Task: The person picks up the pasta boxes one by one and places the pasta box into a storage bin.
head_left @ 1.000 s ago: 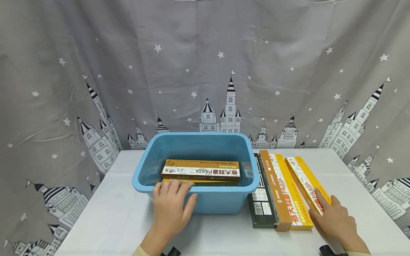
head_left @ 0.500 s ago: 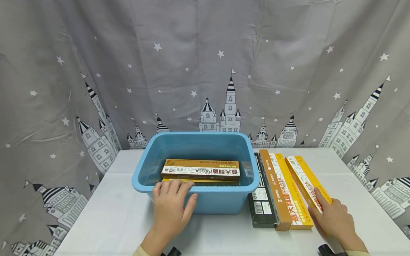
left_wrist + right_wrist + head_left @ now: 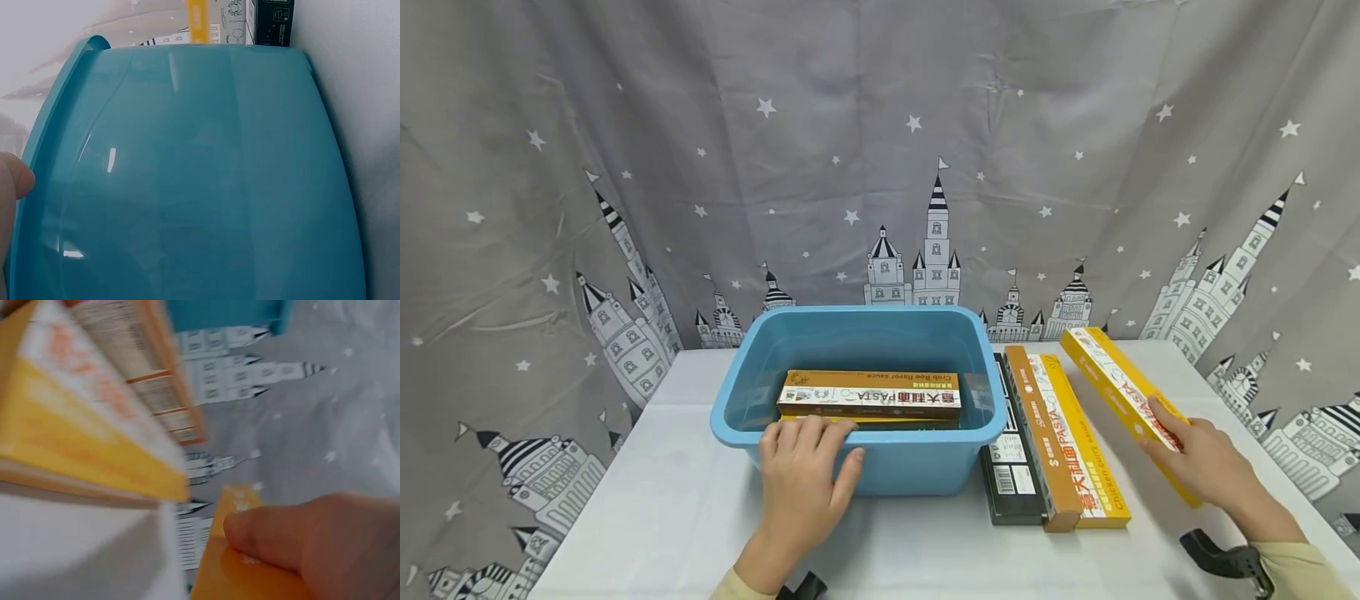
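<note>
My left hand (image 3: 805, 483) grips the near rim of a blue plastic tub (image 3: 917, 471), fingers hooked over the edge; the left wrist view shows the thumb (image 3: 19, 178) at the rim. Inside the tub lies a brown pasta box (image 3: 872, 393), with part of a yellow box showing beneath it. My right hand (image 3: 1210, 462) pinches a yellow pasta box (image 3: 1120, 392) near its close end, thumb on one side. This box slants over the right side of the table, a shadow below it. In the right wrist view, the thumb presses the box's orange side (image 3: 244, 575).
Right of the tub, a dark green box (image 3: 1015, 492), a brown box (image 3: 1043, 450) and a yellow chicken curry pasta box (image 3: 1093, 450) lie side by side on the white table (image 3: 647, 500). A grey castle-print curtain (image 3: 820, 167) hangs behind.
My right hand has lifted the yellow pasta box off the table and shifted it slightly up and right in the view. The left hand stays on the tub rim.
</note>
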`<action>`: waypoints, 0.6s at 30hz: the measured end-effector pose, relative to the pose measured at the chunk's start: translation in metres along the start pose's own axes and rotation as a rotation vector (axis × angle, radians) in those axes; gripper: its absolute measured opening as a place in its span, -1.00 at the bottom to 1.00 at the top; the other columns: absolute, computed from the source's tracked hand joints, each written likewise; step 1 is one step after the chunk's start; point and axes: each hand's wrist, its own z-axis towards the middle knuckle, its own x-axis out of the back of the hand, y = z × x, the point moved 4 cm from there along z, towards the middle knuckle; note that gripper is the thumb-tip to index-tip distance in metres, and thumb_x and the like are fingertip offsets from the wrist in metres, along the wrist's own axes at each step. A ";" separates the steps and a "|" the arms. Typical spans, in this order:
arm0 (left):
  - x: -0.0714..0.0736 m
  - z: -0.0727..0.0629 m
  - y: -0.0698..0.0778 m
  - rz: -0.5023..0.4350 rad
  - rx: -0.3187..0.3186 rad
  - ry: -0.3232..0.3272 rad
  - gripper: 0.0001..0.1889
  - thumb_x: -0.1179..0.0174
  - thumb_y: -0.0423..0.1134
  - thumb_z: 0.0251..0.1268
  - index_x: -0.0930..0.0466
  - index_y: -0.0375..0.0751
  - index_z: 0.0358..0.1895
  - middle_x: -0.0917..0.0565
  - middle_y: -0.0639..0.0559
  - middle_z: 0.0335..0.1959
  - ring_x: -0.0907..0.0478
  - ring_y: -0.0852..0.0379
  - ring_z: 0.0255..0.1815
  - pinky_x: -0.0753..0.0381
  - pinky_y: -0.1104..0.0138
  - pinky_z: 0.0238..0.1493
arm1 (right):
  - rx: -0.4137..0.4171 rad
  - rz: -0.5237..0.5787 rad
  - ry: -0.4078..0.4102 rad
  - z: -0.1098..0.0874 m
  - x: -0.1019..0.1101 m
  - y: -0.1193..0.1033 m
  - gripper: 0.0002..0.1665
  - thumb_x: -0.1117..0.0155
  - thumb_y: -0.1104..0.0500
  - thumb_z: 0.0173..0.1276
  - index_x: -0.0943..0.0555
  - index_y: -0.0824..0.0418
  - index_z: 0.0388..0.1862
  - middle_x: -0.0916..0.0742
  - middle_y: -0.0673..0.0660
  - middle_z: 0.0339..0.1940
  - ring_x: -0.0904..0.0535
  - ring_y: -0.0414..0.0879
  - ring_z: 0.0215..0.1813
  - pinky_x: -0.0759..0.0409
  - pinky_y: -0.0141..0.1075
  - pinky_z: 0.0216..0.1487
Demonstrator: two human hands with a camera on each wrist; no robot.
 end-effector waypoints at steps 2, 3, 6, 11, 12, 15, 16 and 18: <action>0.000 0.000 0.000 0.001 -0.001 0.001 -0.52 0.14 0.08 0.59 -0.71 -0.15 -0.13 -0.59 -0.05 -0.34 -0.38 -0.04 -0.27 -0.24 -0.07 0.06 | 0.067 -0.010 0.029 0.005 0.019 -0.009 -0.15 -0.21 -0.06 0.47 -0.20 0.35 0.55 -0.57 0.68 -0.08 -0.53 0.18 -0.28 -0.42 -0.13 -0.39; 0.000 0.000 0.000 0.002 -0.002 0.004 -0.53 0.13 0.08 0.59 -0.71 -0.15 -0.13 -0.59 -0.05 -0.34 -0.38 -0.04 -0.27 -0.25 -0.07 0.05 | 0.097 -0.017 0.044 0.008 0.028 -0.014 -0.15 -0.24 -0.04 0.46 -0.22 0.35 0.55 -0.59 0.65 -0.09 -0.53 0.17 -0.26 -0.41 -0.14 -0.37; -0.001 0.000 -0.001 -0.001 -0.003 0.007 -0.59 0.07 0.05 0.54 -0.71 -0.13 -0.13 -0.60 -0.04 -0.33 -0.39 -0.04 -0.27 -0.25 -0.07 0.06 | 0.193 -0.030 0.061 0.017 0.052 -0.033 -0.17 -0.27 0.00 0.45 -0.25 0.35 0.54 -0.63 0.54 -0.12 -0.50 0.13 -0.23 -0.38 -0.18 -0.31; 0.000 -0.001 -0.001 -0.011 -0.001 0.025 -0.61 0.05 0.04 0.52 -0.70 -0.12 -0.12 -0.60 -0.03 -0.33 -0.40 -0.03 -0.28 -0.26 -0.05 0.05 | 0.325 -0.018 0.019 0.036 0.082 -0.073 -0.19 -0.27 0.04 0.45 -0.27 0.32 0.55 -0.64 0.41 -0.08 -0.47 0.00 -0.24 -0.36 -0.26 -0.31; 0.000 -0.002 -0.001 -0.012 0.000 0.028 -0.61 0.06 0.04 0.53 -0.70 -0.12 -0.12 -0.60 -0.03 -0.33 -0.40 -0.03 -0.28 -0.26 -0.05 0.05 | 0.350 -0.017 0.008 0.040 0.087 -0.082 -0.20 -0.29 0.05 0.44 -0.28 0.30 0.55 -0.64 0.39 -0.07 -0.47 -0.01 -0.24 -0.36 -0.26 -0.31; 0.000 -0.002 -0.002 -0.010 -0.001 0.033 -0.57 0.10 0.07 0.56 -0.70 -0.12 -0.12 -0.59 -0.03 -0.34 -0.40 -0.03 -0.29 -0.27 -0.05 0.05 | 0.396 -0.017 -0.034 0.050 0.097 -0.112 -0.19 -0.32 0.04 0.43 -0.29 0.23 0.57 -0.64 0.37 -0.01 -0.46 -0.01 -0.18 -0.37 -0.24 -0.26; 0.000 -0.001 -0.001 -0.009 -0.002 0.031 -0.56 0.11 0.07 0.57 -0.70 -0.12 -0.12 -0.59 -0.03 -0.34 -0.40 -0.03 -0.28 -0.27 -0.05 0.05 | 0.416 -0.019 -0.044 0.053 0.099 -0.122 -0.18 -0.33 0.04 0.42 -0.29 0.22 0.57 -0.64 0.36 0.01 -0.47 -0.01 -0.17 -0.38 -0.24 -0.24; -0.001 -0.001 -0.001 -0.011 -0.006 0.022 -0.54 0.14 0.09 0.60 -0.70 -0.12 -0.11 -0.59 -0.03 -0.33 -0.39 -0.03 -0.28 -0.27 -0.06 0.05 | 0.448 -0.022 -0.064 0.057 0.103 -0.141 -0.18 -0.34 0.03 0.41 -0.30 0.18 0.57 -0.64 0.34 0.07 -0.47 0.00 -0.13 -0.39 -0.23 -0.23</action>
